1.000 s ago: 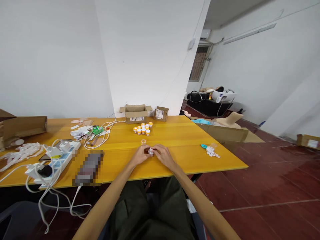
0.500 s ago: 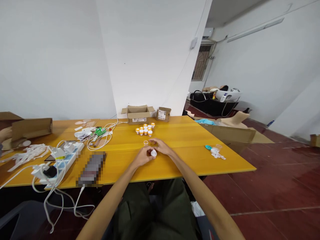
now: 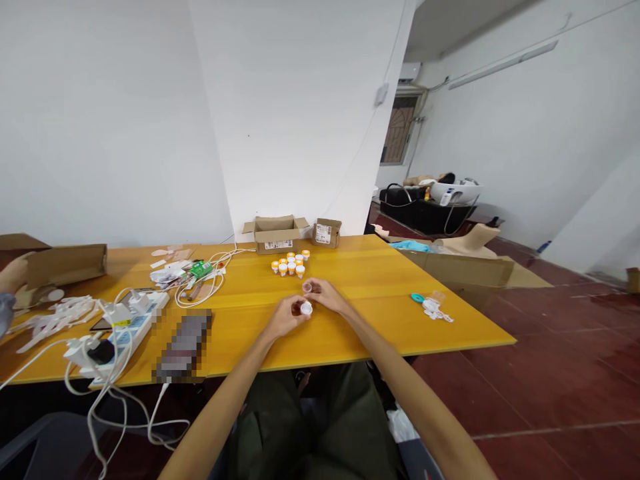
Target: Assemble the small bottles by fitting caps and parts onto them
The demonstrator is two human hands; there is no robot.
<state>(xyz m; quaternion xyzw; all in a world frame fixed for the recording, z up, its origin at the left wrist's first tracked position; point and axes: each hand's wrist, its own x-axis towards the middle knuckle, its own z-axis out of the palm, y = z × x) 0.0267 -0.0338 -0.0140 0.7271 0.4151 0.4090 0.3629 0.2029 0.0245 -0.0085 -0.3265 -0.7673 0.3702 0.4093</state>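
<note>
My left hand is closed around a small white round container, its round top facing up, just over the near middle of the table. Right beside it, my right hand pinches a small clear round plastic cup or cover between thumb and fingers. The two pieces are close together but apart. Beyond my hands, several small containers with white and orange tops stand in a cluster on the yellow table.
An open cardboard box and a smaller box stand at the back. To the left are a power strip with cables, a blurred-out phone and another person's hand. White pieces and a teal ring lie right.
My right hand has taken hold of the clear round piece and moved it right, towards the white container. My left hand keeps its grip. At far left, the other person's hand has risen into view.
</note>
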